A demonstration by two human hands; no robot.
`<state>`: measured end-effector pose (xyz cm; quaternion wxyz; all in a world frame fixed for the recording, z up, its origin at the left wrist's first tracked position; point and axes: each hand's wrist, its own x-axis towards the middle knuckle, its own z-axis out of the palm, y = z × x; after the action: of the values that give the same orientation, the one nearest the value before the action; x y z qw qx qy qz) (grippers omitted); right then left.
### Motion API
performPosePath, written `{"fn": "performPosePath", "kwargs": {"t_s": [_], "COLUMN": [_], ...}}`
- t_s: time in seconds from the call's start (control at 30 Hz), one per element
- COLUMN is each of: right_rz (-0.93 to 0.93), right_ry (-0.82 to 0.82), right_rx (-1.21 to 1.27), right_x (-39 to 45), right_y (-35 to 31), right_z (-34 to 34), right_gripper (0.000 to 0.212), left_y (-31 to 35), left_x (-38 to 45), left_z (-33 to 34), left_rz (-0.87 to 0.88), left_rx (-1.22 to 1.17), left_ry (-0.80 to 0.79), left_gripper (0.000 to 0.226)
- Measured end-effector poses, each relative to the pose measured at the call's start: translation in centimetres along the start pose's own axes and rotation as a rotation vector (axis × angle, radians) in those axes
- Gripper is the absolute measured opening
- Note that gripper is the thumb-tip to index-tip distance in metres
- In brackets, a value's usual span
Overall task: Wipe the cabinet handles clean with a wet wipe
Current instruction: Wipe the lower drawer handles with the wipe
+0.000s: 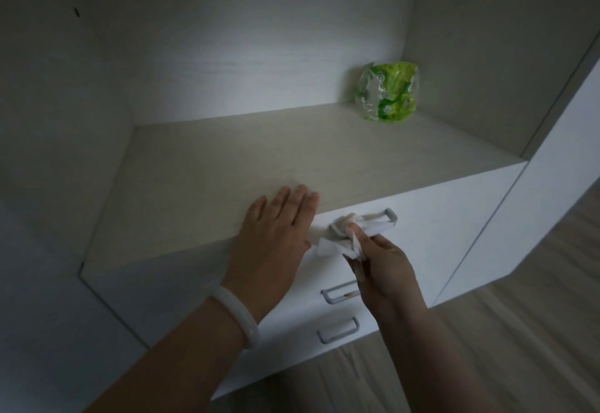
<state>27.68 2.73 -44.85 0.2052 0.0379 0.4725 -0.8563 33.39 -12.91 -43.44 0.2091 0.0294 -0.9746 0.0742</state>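
I see the wet wipe [337, 244] bunched over the left end of the top drawer's handle [386, 215], pinched in the right hand [383, 269], whose fingers curl round it. I judge the wiping of this first handle to be under way; the right end shows bare. 2 more handles, the middle handle [337, 292] and the bottom handle [339, 330], sit below on their drawers with no wipe on them. The left hand [279, 227] lies flat, fingers straight and together, on the shelf [227, 166] edge. Further back on that shelf stands a green wipe packet [388, 91]; I cannot tell what it holds.
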Motion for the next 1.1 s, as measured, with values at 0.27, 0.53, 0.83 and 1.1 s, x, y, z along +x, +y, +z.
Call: {"fn": "performPosePath", "kwargs": {"t_s": [0.27,0.53,0.83,1.1], "right_rz": [-0.242,-0.522,-0.558,-0.697], "right_ry": [0.29,0.155,0.13,-0.029], "right_rx": [-0.664,-1.28,-1.499,-1.771], "right_x": [-0.8,1.7,2.4,1.4], "right_y": [1.7,6.4,11.8,12.6], "right_z": [-6.5,-9.2,-10.3,-9.5], "right_gripper": [0.035,0.015,0.035,0.042], "left_y": [1.6,4.4,1.6,1.3], "left_x": [-4.6,-9.5,-3.8,-3.9], "left_z": [-0.1,5.1,2.3,2.9], "left_rz": [0.058,-0.001,-0.074,-0.054], "left_rx": [-0.179,-0.231,0.065,0.149], "left_ry": [0.181,0.171,0.218,0.277], "left_gripper": [0.058,0.035,0.088,0.095]}}
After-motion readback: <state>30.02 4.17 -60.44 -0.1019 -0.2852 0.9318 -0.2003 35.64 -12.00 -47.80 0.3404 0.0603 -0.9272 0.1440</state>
